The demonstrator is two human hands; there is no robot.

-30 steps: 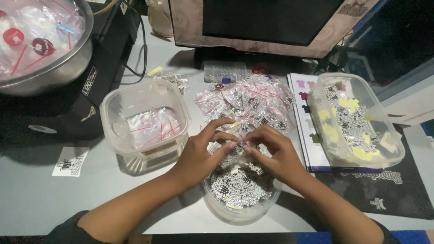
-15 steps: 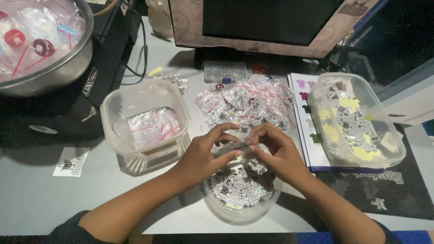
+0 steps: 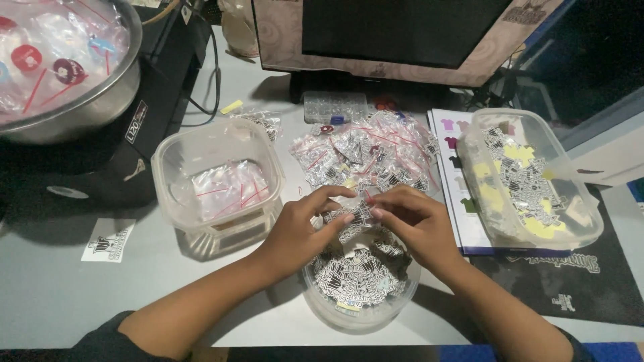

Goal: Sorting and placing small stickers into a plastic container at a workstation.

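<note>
My left hand (image 3: 305, 228) and my right hand (image 3: 409, 224) meet fingertip to fingertip over a round clear bowl (image 3: 322, 310) full of black-and-white stickers (image 3: 359, 275). Between both sets of fingers is a small clear bag with stickers (image 3: 357, 213), pinched from either side. Just beyond my hands lies a pile of small filled zip bags with red seal lines (image 3: 365, 154) on the grey table. To the left stands a square clear tub (image 3: 176, 161) holding empty zip bags (image 3: 228, 189).
A rectangular clear tub (image 3: 577, 228) with stickers and yellow pieces stands at right on a printed sheet (image 3: 451, 151). A steel bowl (image 3: 94, 110) of bagged items rests on a black box (image 3: 100, 167) at left. A monitor (image 3: 396, 33) stands behind. A loose sticker (image 3: 109, 240) lies near left.
My hands have stayed over the round bowl, fingers shifting slightly around the small bag. Nothing else has moved.
</note>
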